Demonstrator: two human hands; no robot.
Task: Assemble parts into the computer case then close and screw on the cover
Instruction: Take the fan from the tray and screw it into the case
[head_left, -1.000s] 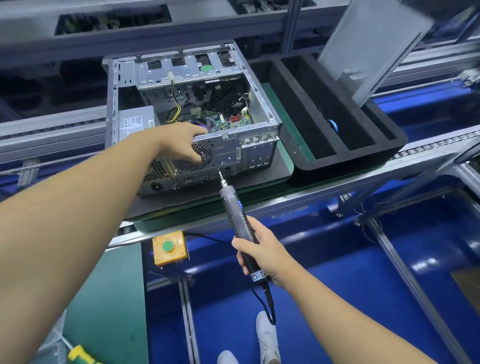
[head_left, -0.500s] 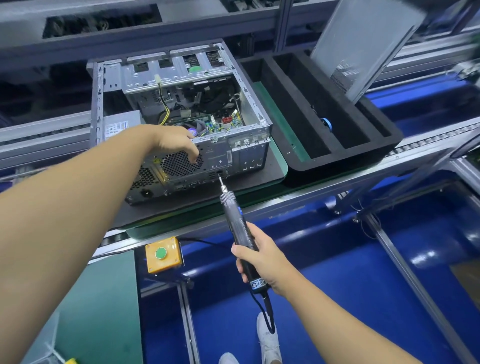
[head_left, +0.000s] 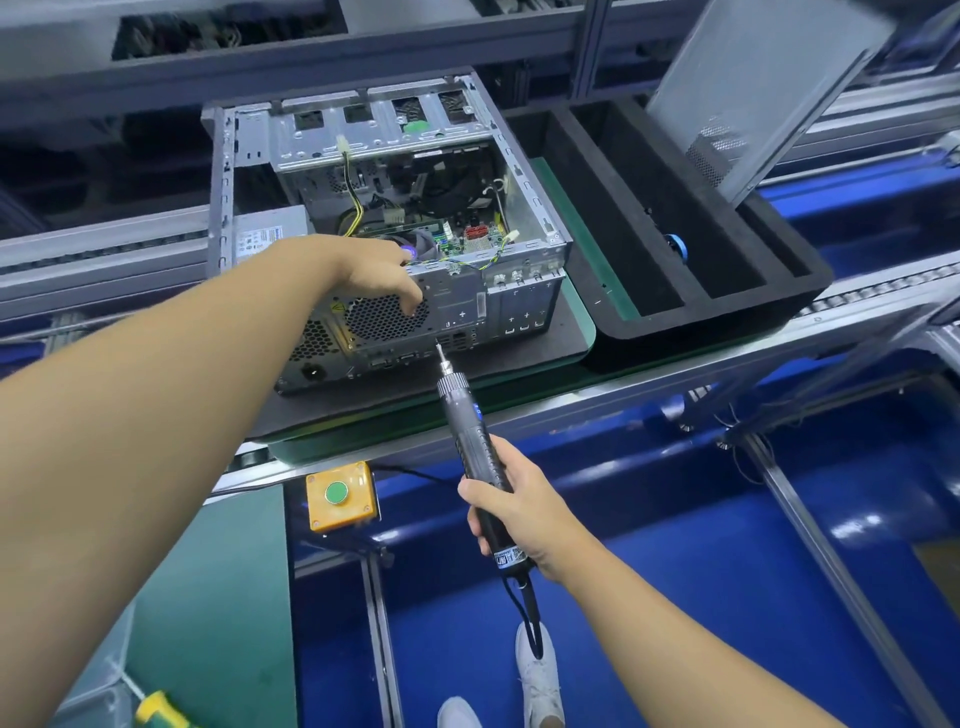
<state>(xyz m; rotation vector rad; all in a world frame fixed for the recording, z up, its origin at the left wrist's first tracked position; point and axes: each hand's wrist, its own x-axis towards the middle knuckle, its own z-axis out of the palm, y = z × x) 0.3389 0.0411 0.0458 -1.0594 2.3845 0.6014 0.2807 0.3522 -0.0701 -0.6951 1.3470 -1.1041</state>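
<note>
The open grey computer case (head_left: 524, 208) lies on its side on a dark mat, with its rear panel facing me and cables and boards showing inside. My left hand (head_left: 379, 270) rests on the top rear edge above the round fan grille (head_left: 382, 317), fingers bent down over the panel. My right hand (head_left: 519, 512) grips a black electric screwdriver (head_left: 467, 436); its bit tip touches the rear panel just below the grille. The grey side cover (head_left: 763, 88) leans upright at the back right in the foam tray.
A black foam tray (head_left: 727, 322) with long slots sits right of the case on the conveyor; a blue round part (head_left: 678, 249) lies in it. A yellow box with a green button (head_left: 340, 493) hangs below the rail. A yellow-handled tool (head_left: 156, 709) lies bottom left.
The view has shifted slightly; my left hand's fingers have slid lower over the fan grille. The screwdriver bit stays at the rear panel.
</note>
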